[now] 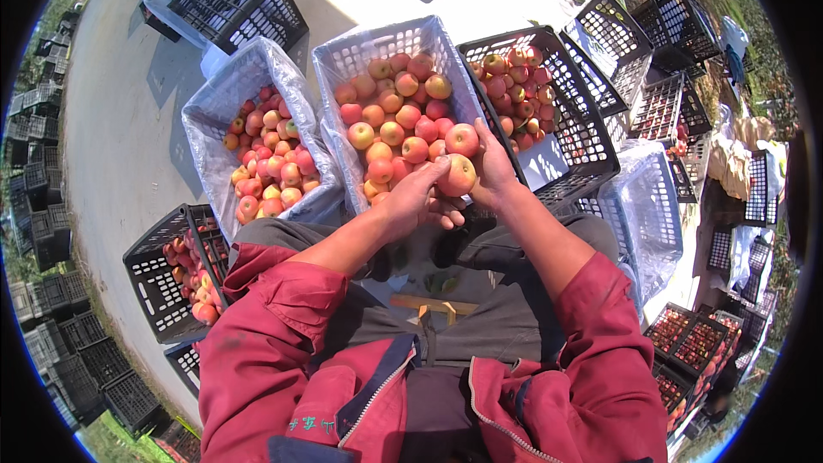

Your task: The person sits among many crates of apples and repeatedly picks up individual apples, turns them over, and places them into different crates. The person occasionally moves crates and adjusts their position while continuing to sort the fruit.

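Note:
My left hand point(419, 198) has its thumb and fingers round a yellow-red apple point(457, 175), low over the near right corner of the middle crate. Close beside it, my right hand point(495, 164) holds a redder apple point(461, 140) against its fingers. The middle plastic crate point(452, 54), lined with clear film, holds many apples point(407, 117). To its left stands another film-lined crate point(212, 112) with apples point(273, 157). A black plastic crate point(582, 122) with smaller red apples point(514, 87) is on the right.
A black crate of apples point(154, 289) tilts beside my left knee. An empty film-lined crate point(649, 199) stands right of my right knee. Stacked black crates point(241, 3) lie at the upper left. More crates line both sides, some full of apples point(697, 341). Concrete ground point(116, 109) shows at left.

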### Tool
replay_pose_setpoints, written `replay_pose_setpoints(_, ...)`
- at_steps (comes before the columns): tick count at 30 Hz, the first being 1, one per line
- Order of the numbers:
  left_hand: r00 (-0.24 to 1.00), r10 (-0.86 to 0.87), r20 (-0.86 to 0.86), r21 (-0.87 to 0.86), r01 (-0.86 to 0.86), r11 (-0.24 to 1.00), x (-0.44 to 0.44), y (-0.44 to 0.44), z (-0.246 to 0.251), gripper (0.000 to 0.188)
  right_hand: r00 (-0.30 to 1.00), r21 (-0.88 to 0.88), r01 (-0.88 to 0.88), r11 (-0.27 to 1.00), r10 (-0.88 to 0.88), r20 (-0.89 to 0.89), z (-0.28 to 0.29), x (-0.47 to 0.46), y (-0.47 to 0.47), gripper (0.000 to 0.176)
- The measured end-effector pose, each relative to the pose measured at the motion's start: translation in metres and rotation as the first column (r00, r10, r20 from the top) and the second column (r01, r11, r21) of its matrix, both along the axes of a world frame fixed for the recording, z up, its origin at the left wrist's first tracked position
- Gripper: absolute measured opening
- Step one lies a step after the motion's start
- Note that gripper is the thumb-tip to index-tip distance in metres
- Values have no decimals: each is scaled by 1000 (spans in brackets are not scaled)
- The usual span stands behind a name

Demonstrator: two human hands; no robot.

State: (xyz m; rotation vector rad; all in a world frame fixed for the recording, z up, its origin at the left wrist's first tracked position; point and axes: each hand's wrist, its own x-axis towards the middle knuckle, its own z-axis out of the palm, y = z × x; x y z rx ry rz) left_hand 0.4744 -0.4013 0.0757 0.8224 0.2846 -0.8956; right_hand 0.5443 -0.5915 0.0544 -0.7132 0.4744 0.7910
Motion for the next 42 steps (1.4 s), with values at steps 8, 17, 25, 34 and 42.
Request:
replay_pose_setpoints(8,999,51,2,95,-51,994,-4,-1,10,50,981,-34,-124,992,117,-152,-24,39,-7,60)
replay_pose_setpoints(17,312,-897,312,890,234,391,-37,3,16,44,986,-137,-161,977,155,-55,-113,104,87,50)
replay_pose_setpoints(25,143,-922,359,894,231,384,-56,2,-32,32,985,-574,169,801,-157,72,-189,146,210,47)
replay_pose_setpoints(34,104,-972,211,945,232,230,-37,6,-4,42,952,-750,232,619,14,306,-155,153,175,48)
replay_pose_setpoints(42,36,-990,133,965,225,138,-37,-9,12,49,523,-514,852,-96,162,837,-99,205,-81,25)
